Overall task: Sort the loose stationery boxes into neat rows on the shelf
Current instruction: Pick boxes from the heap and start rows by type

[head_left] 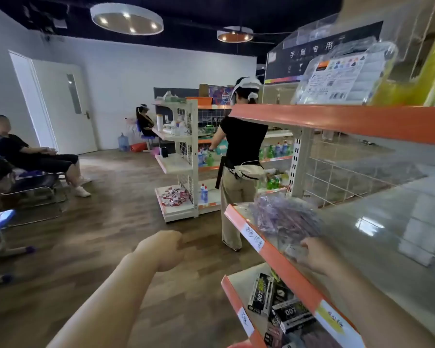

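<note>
I am seeing orange shelf edges (pixel 284 266), black boxes (pixel 261 293) showing yellow and white print, purple-patterned clear packets (pixel 284 217), and a brown wood-patterned floor (pixel 106 237).

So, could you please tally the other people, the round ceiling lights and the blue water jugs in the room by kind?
Other people: 3 (seated on the left, seated at the back, standing at the far shelf)
Round ceiling lights: 2
Blue water jugs: 1
Total: 6
</note>
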Demonstrator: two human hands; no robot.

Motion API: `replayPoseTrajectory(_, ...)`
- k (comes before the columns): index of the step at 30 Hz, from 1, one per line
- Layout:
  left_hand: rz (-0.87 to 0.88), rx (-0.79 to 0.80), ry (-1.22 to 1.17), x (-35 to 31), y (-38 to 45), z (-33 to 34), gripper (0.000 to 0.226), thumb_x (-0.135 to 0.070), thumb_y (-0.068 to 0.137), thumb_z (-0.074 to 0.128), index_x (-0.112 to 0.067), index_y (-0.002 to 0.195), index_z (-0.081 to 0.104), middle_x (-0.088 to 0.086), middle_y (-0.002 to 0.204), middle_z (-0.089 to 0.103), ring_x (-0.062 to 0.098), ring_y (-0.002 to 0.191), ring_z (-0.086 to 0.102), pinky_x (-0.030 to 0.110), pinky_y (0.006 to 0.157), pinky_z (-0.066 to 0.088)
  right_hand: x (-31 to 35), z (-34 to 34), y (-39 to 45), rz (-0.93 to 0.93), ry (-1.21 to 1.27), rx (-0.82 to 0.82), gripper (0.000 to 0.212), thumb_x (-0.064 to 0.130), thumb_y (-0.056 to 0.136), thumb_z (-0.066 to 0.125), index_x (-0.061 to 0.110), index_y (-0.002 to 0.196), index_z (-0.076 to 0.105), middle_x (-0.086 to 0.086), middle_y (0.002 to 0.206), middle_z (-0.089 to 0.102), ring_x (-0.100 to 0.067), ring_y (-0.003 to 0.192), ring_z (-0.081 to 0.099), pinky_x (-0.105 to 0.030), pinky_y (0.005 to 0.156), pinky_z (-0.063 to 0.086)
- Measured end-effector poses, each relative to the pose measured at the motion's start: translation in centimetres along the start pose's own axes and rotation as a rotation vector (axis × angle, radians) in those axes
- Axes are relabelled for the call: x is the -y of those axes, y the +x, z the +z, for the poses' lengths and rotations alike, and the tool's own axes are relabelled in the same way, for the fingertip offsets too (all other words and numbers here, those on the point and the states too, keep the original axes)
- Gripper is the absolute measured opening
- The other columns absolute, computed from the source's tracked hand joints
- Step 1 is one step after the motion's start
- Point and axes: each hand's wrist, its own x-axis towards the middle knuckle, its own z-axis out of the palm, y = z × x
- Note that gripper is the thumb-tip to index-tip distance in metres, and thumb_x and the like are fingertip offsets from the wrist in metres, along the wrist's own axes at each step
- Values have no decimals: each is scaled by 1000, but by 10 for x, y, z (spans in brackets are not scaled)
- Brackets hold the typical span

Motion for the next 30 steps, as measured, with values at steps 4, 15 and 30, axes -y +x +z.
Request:
replayPoseTrajectory(4, 5, 43, 21, 18, 38, 4, 34, -28, 89, 45, -20, 122, 52, -1, 122, 56, 20, 112, 53, 35, 94, 45, 0, 9, 22, 63, -5, 70, 27, 43, 85, 58, 17, 80, 53, -1, 79, 54, -17, 72, 51, -24, 51, 30)
replayPoseTrajectory(15, 21, 33, 49, 60, 110, -5, 29, -24, 90, 43, -19, 112, 61, 2, 113, 61, 23, 105, 56, 37, 92, 47, 80, -60, 79, -38, 278, 65, 24, 13, 74, 72, 14, 76, 48, -5, 77, 48, -17, 69, 44, -30, 62, 34)
replayPoseTrajectory(30, -193, 46, -60, 210, 242, 3, 30, -24, 91, 47, -19, 118, 58, 3, 119, 58, 25, 109, 54, 32, 91, 46, 311, 63, 258, -292, 153, 282, 33, 24, 79, 67, 17, 101, 44, -4, 106, 55, -16, 84, 50, -27, 66, 40)
